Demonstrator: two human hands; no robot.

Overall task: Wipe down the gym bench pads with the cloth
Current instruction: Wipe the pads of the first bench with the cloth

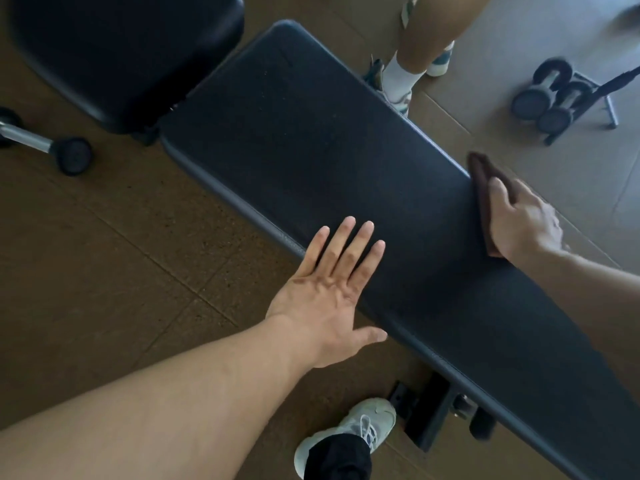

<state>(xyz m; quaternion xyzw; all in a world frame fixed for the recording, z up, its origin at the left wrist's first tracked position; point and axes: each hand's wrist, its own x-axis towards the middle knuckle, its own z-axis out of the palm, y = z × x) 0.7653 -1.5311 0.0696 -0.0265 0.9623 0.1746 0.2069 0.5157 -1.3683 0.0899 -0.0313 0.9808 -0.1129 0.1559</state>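
Note:
A long black bench pad (311, 143) runs diagonally from the upper middle to the lower right. A shorter black seat pad (114, 53) lies beyond its upper-left end. My left hand (332, 289) rests flat on the near edge of the long pad, fingers spread, holding nothing. My right hand (523, 220) presses a dark brown cloth (479, 174) against the far edge of the long pad; part of the cloth is hidden under the palm.
Another person's legs and sneakers (401, 74) stand just beyond the bench's far edge. Dumbbells on a small rack (554, 95) sit at the upper right. A dumbbell (45, 143) lies on the floor at the left. My shoe (349, 434) and the bench frame (433, 410) are below.

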